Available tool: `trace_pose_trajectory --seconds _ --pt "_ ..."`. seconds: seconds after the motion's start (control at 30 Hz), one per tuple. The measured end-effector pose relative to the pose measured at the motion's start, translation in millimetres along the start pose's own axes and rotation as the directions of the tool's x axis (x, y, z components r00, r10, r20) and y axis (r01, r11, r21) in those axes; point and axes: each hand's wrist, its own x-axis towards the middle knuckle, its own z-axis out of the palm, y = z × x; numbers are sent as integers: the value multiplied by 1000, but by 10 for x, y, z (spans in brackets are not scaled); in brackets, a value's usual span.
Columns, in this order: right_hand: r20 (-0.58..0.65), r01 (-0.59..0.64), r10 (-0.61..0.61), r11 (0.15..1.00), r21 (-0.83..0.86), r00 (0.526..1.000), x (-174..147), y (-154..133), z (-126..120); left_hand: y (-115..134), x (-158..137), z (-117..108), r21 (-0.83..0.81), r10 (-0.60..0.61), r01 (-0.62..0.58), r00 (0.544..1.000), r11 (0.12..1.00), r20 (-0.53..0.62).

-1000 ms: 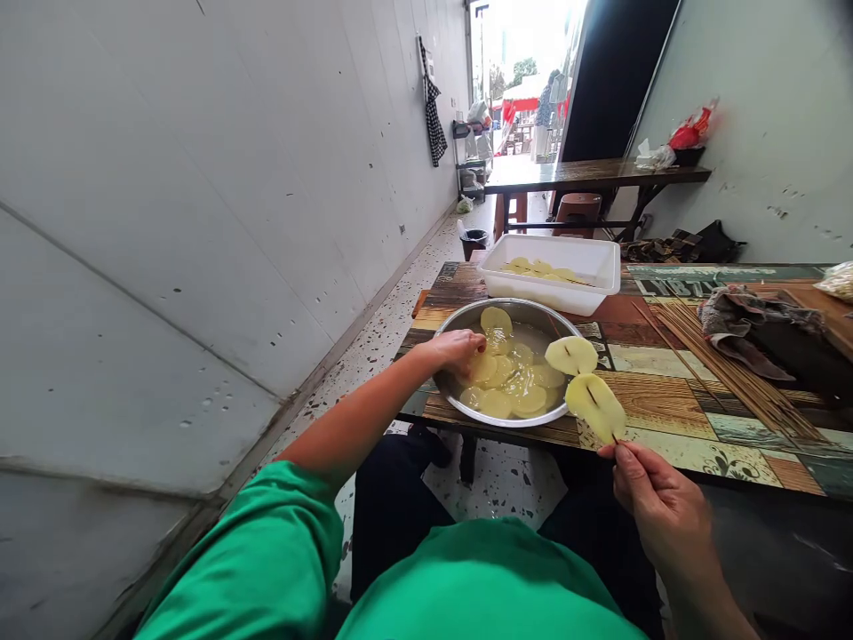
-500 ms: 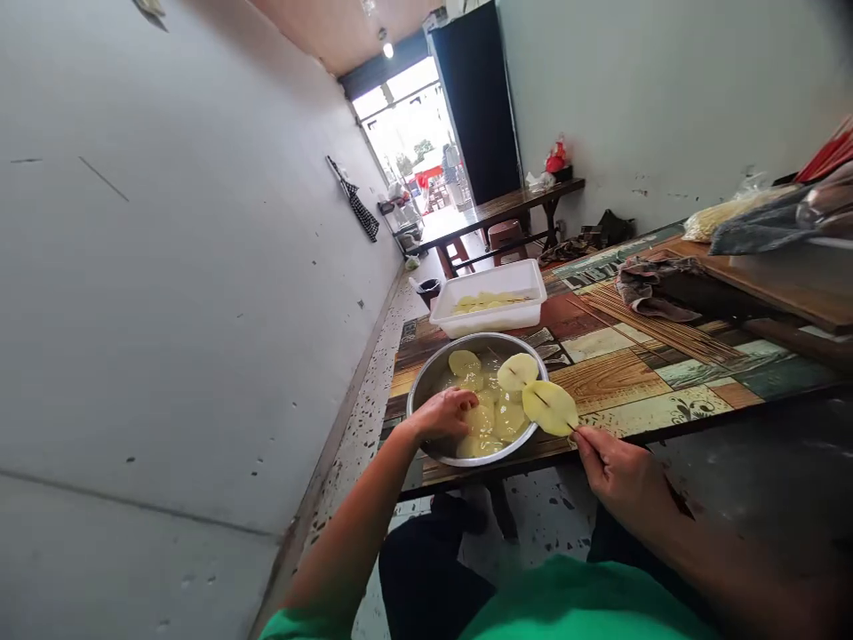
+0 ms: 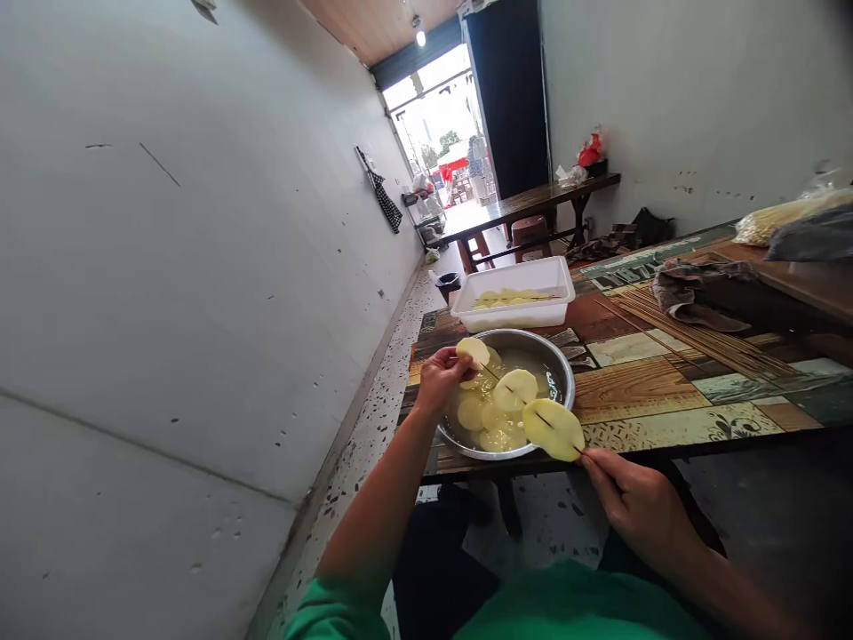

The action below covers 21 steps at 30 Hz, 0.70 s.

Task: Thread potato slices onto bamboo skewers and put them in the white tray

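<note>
My left hand pinches a pale yellow potato slice over the left side of a round metal basin. More slices lie in cloudy water inside the basin. With my right hand I grip the near end of a thin wooden skewer. Two slices are threaded on it: one larger slice close to my right fingers and a second slice farther along. The skewer's far end reaches toward the slice in my left hand; whether it touches that slice I cannot tell.
Behind the basin stands a white plastic tub with skewered slices. Loose skewers lie on the patterned table, beside a crumpled cloth. A bag rests at the far right. A white wall runs along the left.
My left hand has come up out of the basin with a potato slice and is now near the skewer's far end. My right hand still holds the skewer. The view has shifted slightly.
</note>
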Motion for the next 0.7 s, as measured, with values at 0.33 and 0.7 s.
trace_pose_trajectory --seconds 0.33,0.7 --pt "5 57 -57 998 -26 998 27 -18 -27 31 -47 79 -397 -90 85 996 914 5" --pt "16 79 -78 991 -111 997 35 -11 -26 32 -102 6 -425 -92 105 994 899 52"
